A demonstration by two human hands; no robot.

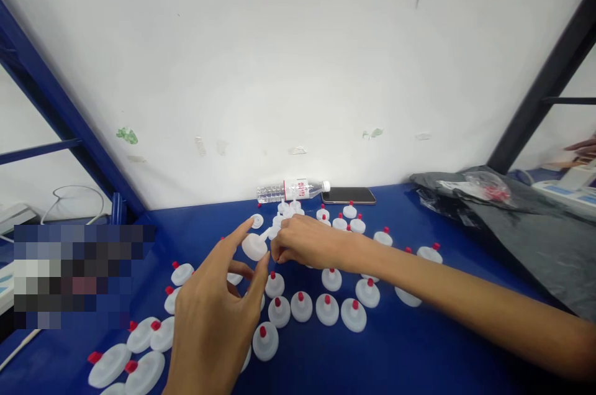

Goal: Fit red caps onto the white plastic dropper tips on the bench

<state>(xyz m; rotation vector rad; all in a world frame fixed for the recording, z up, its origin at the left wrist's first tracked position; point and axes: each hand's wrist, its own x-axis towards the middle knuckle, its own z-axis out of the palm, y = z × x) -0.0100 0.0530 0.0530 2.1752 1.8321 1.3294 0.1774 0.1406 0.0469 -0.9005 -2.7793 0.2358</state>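
My left hand (212, 305) has its thumb and index finger curved round a white nozzle cap (254, 247), a round disc with a spout pointing up to the right. No red tip shows on this spout. Just to its right, my right hand (298, 238) is closed, its fingers bent down beside the spout; what they pinch is hidden. Several white nozzle caps with red tips (327, 309) stand around both hands. Beyond the right hand lies a cluster of white caps without visible red tips (289, 208).
A clear water bottle (295, 189) lies on its side by the wall, beside a dark phone (348, 196). Black plastic bags (484, 196) cover the right side of the blue table (419, 351). Another person's hand (584, 146) shows at far right. Blue frame posts (79, 97) rise at left.
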